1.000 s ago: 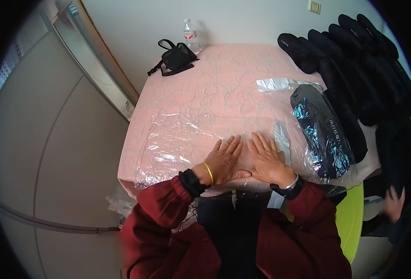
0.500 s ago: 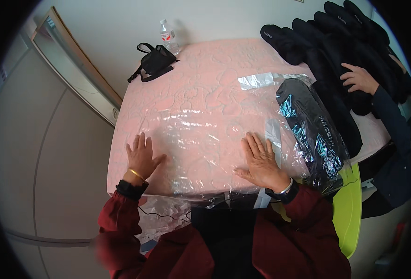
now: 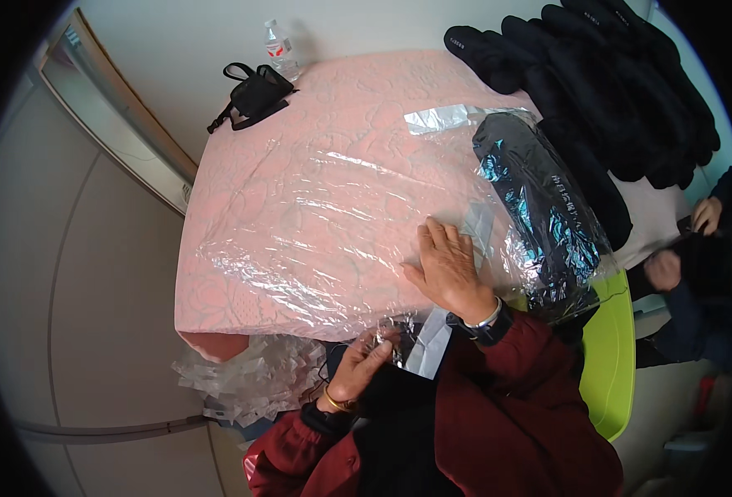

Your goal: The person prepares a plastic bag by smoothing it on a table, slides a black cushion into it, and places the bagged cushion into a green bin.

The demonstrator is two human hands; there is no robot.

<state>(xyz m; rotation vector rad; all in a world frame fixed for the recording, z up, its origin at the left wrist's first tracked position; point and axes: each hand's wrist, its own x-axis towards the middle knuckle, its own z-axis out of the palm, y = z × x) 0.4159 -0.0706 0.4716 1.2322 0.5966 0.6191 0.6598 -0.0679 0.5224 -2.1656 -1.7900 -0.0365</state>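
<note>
A clear plastic bag (image 3: 324,219) lies spread over the pink patterned cover. My left hand (image 3: 361,367) has its thumb and fingers closed on the bag's near edge, just past the table's front edge. Beside those fingers hangs a whitish strip (image 3: 430,344) on the plastic. My right hand (image 3: 449,269) rests flat on the bag, fingers stretched out, holding nothing. Right of it lies a long black padded piece (image 3: 548,199) wrapped in shiny clear film. A second pale strip (image 3: 478,228) sits between my right hand and that piece.
Several black padded pieces (image 3: 598,91) are heaped at the back right. A black strapped pouch (image 3: 260,93) and a water bottle (image 3: 280,50) stand at the back left. A lime-green tub (image 3: 610,373) is by my right arm. Clear plastic packaging (image 3: 254,377) hangs below the front edge. A co-worker's hands (image 3: 685,240) are at far right.
My left hand has left the cover's left side and moved right and nearer, closing on the bag's edge. My right hand stays flat. The co-worker's hand has left the black heap.
</note>
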